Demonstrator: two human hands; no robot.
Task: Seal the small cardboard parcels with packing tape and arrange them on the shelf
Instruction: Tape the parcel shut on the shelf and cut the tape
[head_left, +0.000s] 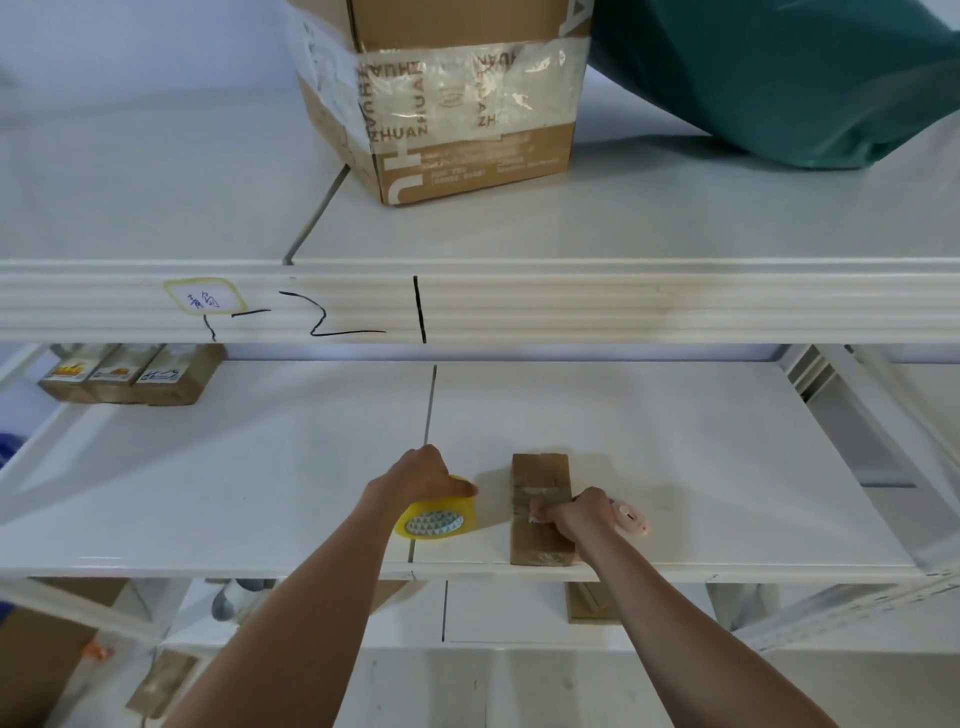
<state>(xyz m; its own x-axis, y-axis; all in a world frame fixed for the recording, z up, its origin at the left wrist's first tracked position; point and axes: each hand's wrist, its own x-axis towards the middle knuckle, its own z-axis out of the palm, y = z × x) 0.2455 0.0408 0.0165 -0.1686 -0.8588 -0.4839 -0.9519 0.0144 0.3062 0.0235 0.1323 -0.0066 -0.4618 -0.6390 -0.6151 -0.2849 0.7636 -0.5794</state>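
Head view: large carton (457, 98) on the upper shelf (675, 218) carries clear tape printed "ZHUAN" and "HUAN", partly mirrored; smaller print on its lower panel is unreadable; a green bag (789, 78) lies to its right. Front rail (623, 304) of the upper shelf bears a sticker (204, 295) with handwriting too small to read, plus black marker strokes. Three labelled small parcels (132, 374) stand side by side at the far left of the middle shelf (701, 441); label text is illegible. Small parcel (541, 509) lies on the middle shelf, near end reaching the front edge; its long axis runs front to back; open board extends behind it and to its right. Right hand (574, 517) grips a pale utility knife (629, 517) and rests on the parcel's taped top. Left hand (423, 475) holds the yellow tape roll (435, 512), just left of the parcel, near the front edge.
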